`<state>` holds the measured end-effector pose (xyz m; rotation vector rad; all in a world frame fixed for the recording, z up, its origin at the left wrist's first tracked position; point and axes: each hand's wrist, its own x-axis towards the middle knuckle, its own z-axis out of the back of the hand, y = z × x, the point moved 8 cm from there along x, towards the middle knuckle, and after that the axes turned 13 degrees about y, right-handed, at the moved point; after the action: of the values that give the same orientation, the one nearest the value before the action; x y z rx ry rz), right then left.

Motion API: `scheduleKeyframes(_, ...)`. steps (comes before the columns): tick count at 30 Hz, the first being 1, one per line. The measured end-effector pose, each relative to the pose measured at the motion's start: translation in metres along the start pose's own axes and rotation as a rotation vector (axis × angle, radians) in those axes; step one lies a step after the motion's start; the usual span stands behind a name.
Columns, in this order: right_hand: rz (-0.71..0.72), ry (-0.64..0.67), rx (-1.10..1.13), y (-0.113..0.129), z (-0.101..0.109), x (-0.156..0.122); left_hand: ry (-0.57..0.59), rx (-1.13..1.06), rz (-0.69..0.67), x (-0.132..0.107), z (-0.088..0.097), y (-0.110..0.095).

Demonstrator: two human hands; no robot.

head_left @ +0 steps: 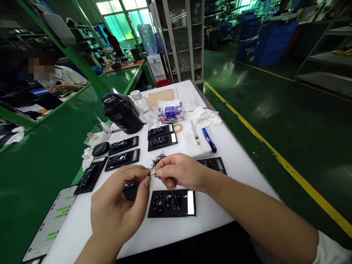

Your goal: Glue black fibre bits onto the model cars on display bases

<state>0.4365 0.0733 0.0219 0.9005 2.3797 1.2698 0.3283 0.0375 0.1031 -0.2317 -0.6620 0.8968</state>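
My left hand (118, 207) and my right hand (178, 171) meet above the white table (236, 161), fingers pinched together on a tiny thin piece (153, 175) held between their tips. Just behind the fingertips lies a small heap of thin dark pieces (157, 160). Below my hands sits a black carbon-patterned card (172, 203) with a white strip at its right end. Another black card (129, 190) is partly hidden under my left hand.
Several more black cards (162, 141) lie in rows behind. A black jug (121, 113), a clear bottle (143, 106), a yellow tape ring (178, 127), a blue pen (209, 139), tissues (203, 116) and a phone (51, 225) stand around. A person sits at the far left.
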Motion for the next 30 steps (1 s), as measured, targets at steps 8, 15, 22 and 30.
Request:
scheduleKeyframes(8, -0.026, 0.074, -0.012, -0.005, -0.004, 0.001, -0.035, 0.144, -0.120, -0.003, -0.001, -0.018)
scheduleKeyframes(15, 0.017, -0.211, -0.639, 0.018, -0.011, -0.060, -0.012, 0.163, 0.015, -0.032, 0.005, 0.004)
scheduleKeyframes(22, -0.069, -0.296, -1.406, -0.028, -0.017, -0.108, 0.189, 0.078, -0.106, -0.061, -0.039, -0.009)
scheduleKeyframes(30, -0.104, -0.266, -1.501, -0.043, -0.016, -0.102, 0.034, 0.145, -0.118, -0.070, -0.062, -0.019)
